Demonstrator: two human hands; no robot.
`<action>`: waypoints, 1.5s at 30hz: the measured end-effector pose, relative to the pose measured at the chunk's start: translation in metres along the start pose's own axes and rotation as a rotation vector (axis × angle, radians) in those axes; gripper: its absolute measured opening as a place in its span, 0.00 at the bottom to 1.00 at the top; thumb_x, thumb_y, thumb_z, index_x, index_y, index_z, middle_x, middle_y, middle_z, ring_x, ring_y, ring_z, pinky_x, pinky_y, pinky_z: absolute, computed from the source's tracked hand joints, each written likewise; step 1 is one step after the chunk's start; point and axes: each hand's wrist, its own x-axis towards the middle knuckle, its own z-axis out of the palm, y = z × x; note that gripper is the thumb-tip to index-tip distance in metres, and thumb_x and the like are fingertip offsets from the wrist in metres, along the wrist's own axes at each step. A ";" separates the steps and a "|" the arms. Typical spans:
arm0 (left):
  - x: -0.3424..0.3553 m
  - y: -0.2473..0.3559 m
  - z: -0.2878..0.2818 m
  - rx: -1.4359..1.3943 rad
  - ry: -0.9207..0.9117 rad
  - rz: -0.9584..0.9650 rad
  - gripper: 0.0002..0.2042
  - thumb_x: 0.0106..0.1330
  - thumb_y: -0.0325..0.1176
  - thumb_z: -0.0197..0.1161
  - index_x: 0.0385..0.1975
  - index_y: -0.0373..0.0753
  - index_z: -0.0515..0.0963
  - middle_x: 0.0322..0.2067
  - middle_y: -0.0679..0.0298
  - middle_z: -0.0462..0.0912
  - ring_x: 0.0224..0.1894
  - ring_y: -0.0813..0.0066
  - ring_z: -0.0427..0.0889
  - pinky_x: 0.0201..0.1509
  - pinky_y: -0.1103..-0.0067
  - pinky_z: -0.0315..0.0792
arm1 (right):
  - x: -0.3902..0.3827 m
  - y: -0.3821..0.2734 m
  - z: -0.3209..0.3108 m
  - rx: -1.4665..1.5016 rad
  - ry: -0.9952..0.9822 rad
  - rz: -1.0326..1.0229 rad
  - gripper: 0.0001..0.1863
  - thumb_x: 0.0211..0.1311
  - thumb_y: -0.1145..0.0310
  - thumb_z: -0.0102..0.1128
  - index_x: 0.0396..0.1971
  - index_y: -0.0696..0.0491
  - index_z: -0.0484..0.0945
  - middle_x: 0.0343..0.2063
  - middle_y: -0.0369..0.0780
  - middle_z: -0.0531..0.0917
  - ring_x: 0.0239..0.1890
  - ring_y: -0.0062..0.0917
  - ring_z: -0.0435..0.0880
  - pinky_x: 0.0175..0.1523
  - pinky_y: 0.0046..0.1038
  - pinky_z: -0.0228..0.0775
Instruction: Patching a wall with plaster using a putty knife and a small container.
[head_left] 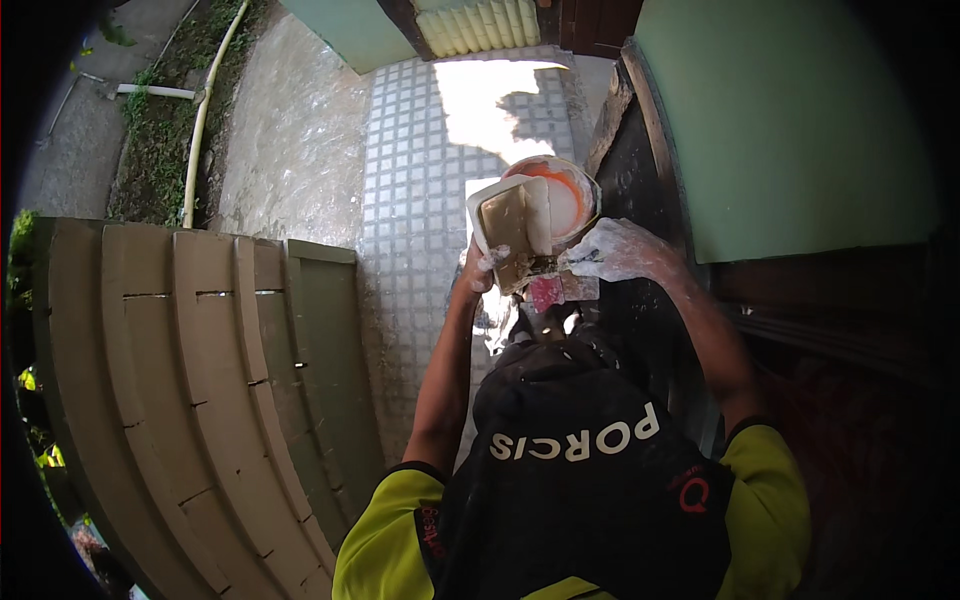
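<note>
My left hand point(478, 266), spattered white, grips the side of a rectangular white tray or container point(503, 220) with a brownish inside, held tilted. My right hand point(615, 248), heavily coated in white, has its fingers closed at the tray's lower right corner, on a small dark item that I cannot make out clearly. Just behind the tray is a round bucket point(570, 198) with an orange inside and white material in it. A pink object point(545, 291) shows below the tray, partly hidden by it.
A tiled walkway point(405, 160) runs ahead to a doorway point(480, 30). A slatted wall point(150, 380) stands at my left. At my right are a green wall point(790, 140) and a dark ledge. A pipe point(205, 120) and greenery lie at the upper left.
</note>
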 end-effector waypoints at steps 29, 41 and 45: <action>-0.005 0.005 0.003 -0.299 0.056 -0.108 0.32 0.56 0.43 0.62 0.61 0.37 0.63 0.52 0.55 0.74 0.51 0.59 0.77 0.55 0.63 0.74 | -0.007 -0.014 0.019 0.245 0.040 -0.103 0.18 0.58 0.61 0.62 0.45 0.54 0.81 0.40 0.47 0.84 0.41 0.38 0.84 0.48 0.32 0.74; 0.005 0.010 0.020 0.016 0.316 0.244 0.33 0.60 0.44 0.62 0.63 0.37 0.59 0.53 0.54 0.71 0.55 0.60 0.73 0.58 0.63 0.70 | -0.016 -0.025 0.051 0.813 0.304 0.150 0.18 0.61 0.67 0.62 0.49 0.58 0.79 0.43 0.48 0.84 0.43 0.26 0.83 0.49 0.27 0.74; 0.001 0.014 0.036 0.172 0.383 0.286 0.34 0.58 0.34 0.65 0.63 0.36 0.56 0.52 0.56 0.71 0.52 0.63 0.75 0.55 0.67 0.73 | -0.019 -0.030 0.053 0.243 0.653 0.046 0.14 0.60 0.67 0.60 0.44 0.54 0.81 0.29 0.47 0.81 0.34 0.39 0.82 0.38 0.32 0.75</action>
